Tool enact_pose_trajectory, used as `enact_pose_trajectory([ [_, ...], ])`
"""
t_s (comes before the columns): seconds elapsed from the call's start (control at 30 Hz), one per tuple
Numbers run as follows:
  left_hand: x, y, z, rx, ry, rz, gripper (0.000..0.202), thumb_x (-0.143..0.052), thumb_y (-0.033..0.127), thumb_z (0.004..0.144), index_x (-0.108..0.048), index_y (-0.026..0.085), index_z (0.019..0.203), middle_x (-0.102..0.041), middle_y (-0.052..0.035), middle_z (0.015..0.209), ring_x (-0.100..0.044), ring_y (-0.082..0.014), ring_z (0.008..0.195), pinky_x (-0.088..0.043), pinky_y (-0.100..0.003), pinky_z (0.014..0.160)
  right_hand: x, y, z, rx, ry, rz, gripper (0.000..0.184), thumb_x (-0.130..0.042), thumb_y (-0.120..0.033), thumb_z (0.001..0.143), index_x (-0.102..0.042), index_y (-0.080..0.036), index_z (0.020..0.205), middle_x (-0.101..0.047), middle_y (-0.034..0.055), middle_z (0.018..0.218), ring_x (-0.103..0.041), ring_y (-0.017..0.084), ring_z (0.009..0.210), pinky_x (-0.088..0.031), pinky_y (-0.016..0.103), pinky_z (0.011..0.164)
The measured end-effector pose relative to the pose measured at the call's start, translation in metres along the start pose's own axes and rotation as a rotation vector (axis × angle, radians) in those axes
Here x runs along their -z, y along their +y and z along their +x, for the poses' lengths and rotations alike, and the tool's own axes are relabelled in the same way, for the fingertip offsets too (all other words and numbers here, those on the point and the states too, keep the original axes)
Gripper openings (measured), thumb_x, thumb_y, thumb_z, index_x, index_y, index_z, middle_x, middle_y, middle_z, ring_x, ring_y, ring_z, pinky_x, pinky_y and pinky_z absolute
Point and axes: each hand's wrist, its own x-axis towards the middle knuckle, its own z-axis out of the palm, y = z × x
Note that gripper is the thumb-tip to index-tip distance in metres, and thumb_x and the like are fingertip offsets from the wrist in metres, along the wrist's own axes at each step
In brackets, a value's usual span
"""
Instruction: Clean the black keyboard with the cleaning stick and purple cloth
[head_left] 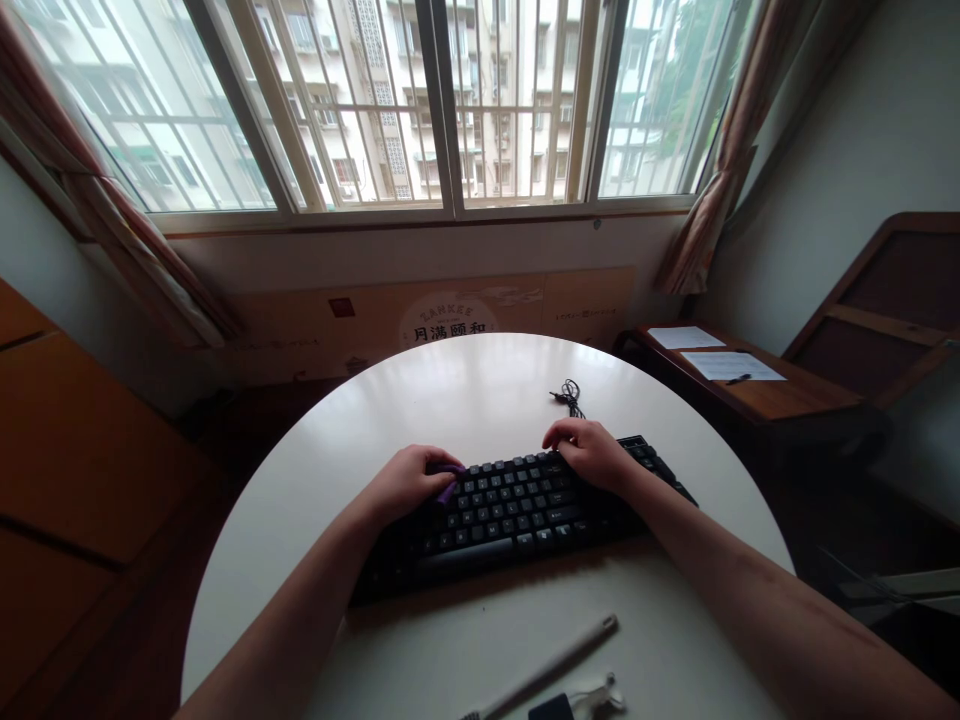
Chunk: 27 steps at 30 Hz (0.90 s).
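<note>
A black keyboard (480, 545) lies at a slant on the white round table (300, 490). My left hand (409, 480) is over its left part, closed on a purple cloth (448, 492) that shows between thumb and fingers and touches the keys. At the keyboard's back edge, my right hand (592, 455) rests with its fingers curled over the rim, gripping it. Its palm hides some keys there. Behind the right hand lies the keyboard's bundled black cable (570, 395).
Near the front edge lie a grey long-handled tool (551, 665), its far end cut off, and a dark item with a clear plastic part (551, 708). On the right, a wooden bench (806, 395) bears paper sheets (731, 366) and a pen. A barred window (450, 120) is ahead.
</note>
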Motion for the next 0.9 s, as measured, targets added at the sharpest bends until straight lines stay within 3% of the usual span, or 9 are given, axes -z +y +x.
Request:
enact_pose_trajectory([
  [0.43, -0.0092, -0.002, -0.0026, -0.067, 0.182, 0.197, 0.025, -0.053, 0.03, 0.078, -0.075, 0.024, 0.09, -0.074, -0.0027, 0.097, -0.066, -0.024, 0.092, -0.05, -0.032, 0.083, 0.0001, -0.0007, 0.0003, 0.004, -0.002, 0.004, 0.028, -0.047, -0.008, 0.077, -0.071, -0.021, 0.078, -0.071, 0.0005, 0.084, -0.063, 0.016, 0.08, -0.047, 0.027, 0.076],
  [0.67, -0.0102, 0.0043, -0.0042, -0.227, 0.127, 0.228, 0.029, -0.046, 0.032, 0.089, -0.073, 0.024, 0.096, -0.071, -0.0041, 0.102, -0.064, -0.0225, 0.096, -0.049, -0.031, 0.086, -0.0002, -0.0014, 0.0003, 0.01, -0.005, -0.002, 0.028, -0.047, -0.008, 0.077, -0.071, -0.02, 0.078, -0.071, 0.0009, 0.084, -0.063, 0.016, 0.08, -0.046, 0.027, 0.076],
  [0.9, -0.0097, 0.0022, -0.0022, -0.145, 0.087, 0.237, 0.028, -0.053, 0.038, 0.085, -0.074, 0.025, 0.099, -0.072, -0.0042, 0.103, -0.065, -0.0243, 0.097, -0.049, -0.032, 0.086, 0.0001, -0.0003, 0.0006, 0.004, -0.015, -0.007, 0.027, -0.047, -0.008, 0.077, -0.071, -0.02, 0.078, -0.071, 0.0007, 0.083, -0.062, 0.016, 0.078, -0.046, 0.027, 0.075],
])
